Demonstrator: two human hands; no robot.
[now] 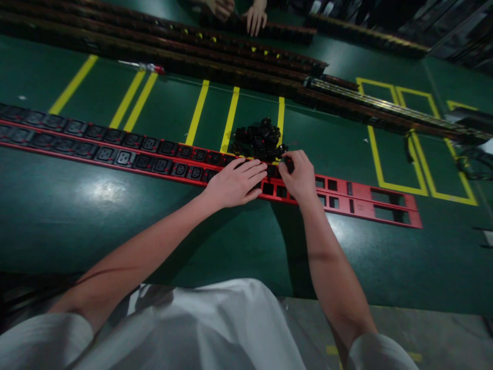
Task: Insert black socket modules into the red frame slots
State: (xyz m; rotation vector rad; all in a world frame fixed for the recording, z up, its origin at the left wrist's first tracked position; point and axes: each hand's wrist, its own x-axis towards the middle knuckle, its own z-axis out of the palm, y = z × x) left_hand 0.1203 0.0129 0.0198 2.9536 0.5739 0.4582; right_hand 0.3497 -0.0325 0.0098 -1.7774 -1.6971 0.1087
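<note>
Two long red strips (362,191) lie side by side across the table, with black power outlet sockets (124,157) in their openings along the left and middle. Toward the right end the openings hold no sockets. My left hand (238,182) lies flat over the strips, fingers stretched out together. My right hand (301,174) pinches a black socket (288,163) between thumb and fingers, just above the strips; the fingers partly hide it. A pile of loose black sockets (259,139) sits just behind the strips, close to both hands.
The green table (154,205) bears yellow tape marks (196,113). A screwdriver with a red and clear handle (152,68) lies behind the strips. Long dark rails (185,54) stretch across the back. Another person's hands (254,18) are at the far side. Cables (477,162) lie at the right.
</note>
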